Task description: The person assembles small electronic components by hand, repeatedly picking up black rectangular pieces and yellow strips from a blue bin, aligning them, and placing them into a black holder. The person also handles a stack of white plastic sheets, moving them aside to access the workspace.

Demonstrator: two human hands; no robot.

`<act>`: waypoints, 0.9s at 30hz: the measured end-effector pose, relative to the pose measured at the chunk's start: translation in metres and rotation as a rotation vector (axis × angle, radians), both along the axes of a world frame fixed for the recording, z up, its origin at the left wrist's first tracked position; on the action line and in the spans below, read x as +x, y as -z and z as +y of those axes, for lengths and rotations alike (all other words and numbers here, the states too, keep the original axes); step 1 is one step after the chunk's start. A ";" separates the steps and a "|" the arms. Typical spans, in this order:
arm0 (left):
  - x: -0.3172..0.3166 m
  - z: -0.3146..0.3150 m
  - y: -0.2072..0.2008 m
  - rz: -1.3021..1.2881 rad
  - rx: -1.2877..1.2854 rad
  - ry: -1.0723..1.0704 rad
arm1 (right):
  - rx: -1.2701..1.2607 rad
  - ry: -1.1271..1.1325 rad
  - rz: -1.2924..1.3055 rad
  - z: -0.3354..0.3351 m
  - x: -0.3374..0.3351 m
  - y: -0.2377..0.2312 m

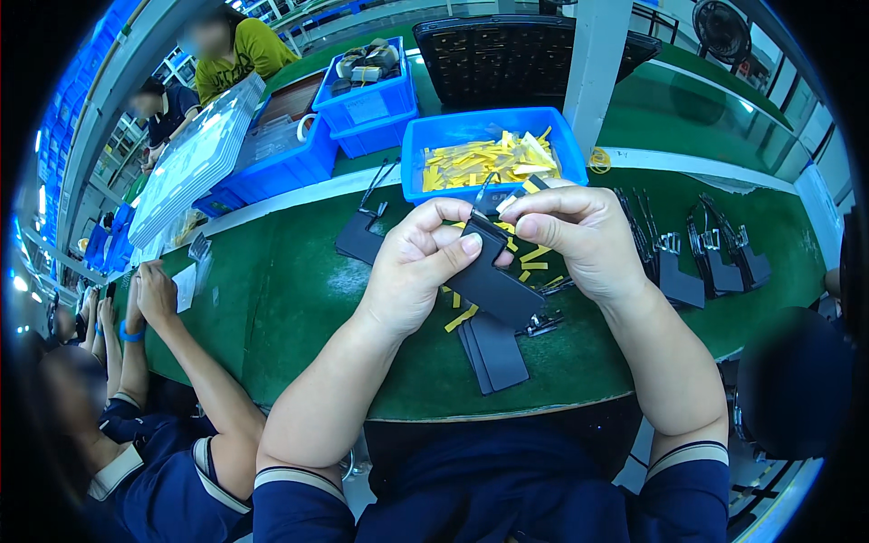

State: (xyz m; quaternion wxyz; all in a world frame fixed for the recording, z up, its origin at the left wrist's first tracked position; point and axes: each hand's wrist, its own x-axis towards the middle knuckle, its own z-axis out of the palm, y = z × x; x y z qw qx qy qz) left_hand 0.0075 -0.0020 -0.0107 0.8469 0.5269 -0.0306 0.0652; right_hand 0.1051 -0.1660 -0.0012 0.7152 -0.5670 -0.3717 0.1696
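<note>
My left hand (407, 267) is closed on a flat black L-shaped part (502, 291) with a thin wire lead at its top, held above the bench. Close beside it, my right hand (579, 240) pinches a small dark strip with a pale yellow section (534, 185) at the part's upper end. Below the held part lies a fanned stack of similar black parts (493, 355) with wires and connectors. Loose yellow strips (462, 319) are scattered around and behind my hands. Another black part (357, 241) rests left of my left hand.
Behind my hands stands a blue bin (410, 158) of yellow strips. Several wired black parts (683, 282) lie to the right. Further blue bins (348, 136) and stacked pale trays (195, 163) are at the back left. A co-worker's hands (156, 294) are at the left.
</note>
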 end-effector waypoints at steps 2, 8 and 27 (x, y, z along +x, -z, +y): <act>0.002 0.004 0.002 -0.011 0.060 -0.001 | -0.027 -0.001 0.034 0.000 0.000 -0.001; 0.015 0.056 0.004 -0.039 0.338 -0.429 | -0.072 0.233 -0.063 0.003 0.004 0.002; 0.000 0.007 -0.007 -0.264 0.957 -0.308 | -0.118 0.182 -0.392 0.014 -0.013 0.014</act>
